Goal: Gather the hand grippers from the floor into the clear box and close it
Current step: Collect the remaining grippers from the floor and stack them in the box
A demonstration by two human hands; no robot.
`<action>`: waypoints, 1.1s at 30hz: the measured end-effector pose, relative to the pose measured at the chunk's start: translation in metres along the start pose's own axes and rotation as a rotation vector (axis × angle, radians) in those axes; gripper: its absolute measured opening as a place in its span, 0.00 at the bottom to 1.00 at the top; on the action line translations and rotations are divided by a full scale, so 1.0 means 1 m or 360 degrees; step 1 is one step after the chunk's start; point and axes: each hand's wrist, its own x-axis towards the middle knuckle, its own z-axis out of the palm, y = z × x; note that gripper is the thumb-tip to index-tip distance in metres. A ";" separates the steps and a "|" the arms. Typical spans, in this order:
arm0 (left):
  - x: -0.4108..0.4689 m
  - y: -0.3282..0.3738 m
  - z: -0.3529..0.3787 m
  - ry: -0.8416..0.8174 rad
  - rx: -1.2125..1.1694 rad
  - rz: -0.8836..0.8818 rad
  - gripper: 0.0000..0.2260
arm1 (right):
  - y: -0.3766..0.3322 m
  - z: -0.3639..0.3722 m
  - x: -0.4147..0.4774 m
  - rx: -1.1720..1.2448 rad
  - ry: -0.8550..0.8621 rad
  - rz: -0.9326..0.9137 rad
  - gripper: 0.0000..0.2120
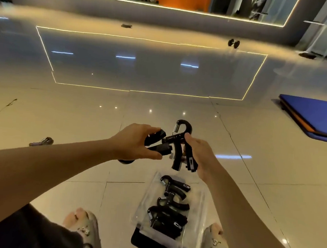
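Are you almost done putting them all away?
Partway. Several grippers already lie in the open box. The left hand holds a gripper, the right hand a second gripper. Still to do: put these in, fetch a dark thing on the floor that may be another, close the box.

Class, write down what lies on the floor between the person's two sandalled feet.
In the head view, the clear box lies there, holding several black hand grippers, with the left foot and right foot on either side.
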 end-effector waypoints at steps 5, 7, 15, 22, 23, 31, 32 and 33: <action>0.023 0.003 0.032 -0.0153 -0.0014 0.0137 0.29 | 0.021 -0.030 0.001 0.0163 -0.0124 0.0164 0.21; 0.034 0.001 0.046 -0.0134 -0.0018 0.0187 0.29 | 0.030 -0.039 0.003 0.0264 -0.0135 0.0222 0.20; 0.062 -0.005 0.087 -0.0095 -0.0218 0.0302 0.29 | 0.051 -0.041 0.012 0.0548 -0.0238 0.0362 0.19; 0.078 -0.014 0.094 -0.0095 -0.0070 0.0408 0.28 | 0.056 -0.040 0.018 0.0661 -0.0290 0.0317 0.23; 0.081 -0.014 0.095 -0.0080 -0.0023 0.0418 0.28 | 0.055 -0.041 0.019 0.0670 -0.0294 0.0299 0.22; 0.081 -0.022 0.089 0.0067 0.0125 0.0300 0.48 | 0.063 -0.050 0.023 0.0703 -0.0151 0.0177 0.24; 0.079 -0.031 0.085 0.0019 0.0039 0.0202 0.50 | 0.066 -0.053 0.024 0.0718 -0.0122 0.0177 0.25; 0.077 -0.040 0.081 -0.0062 -0.0072 0.0088 0.51 | 0.069 -0.056 0.024 0.0744 -0.0100 0.0184 0.26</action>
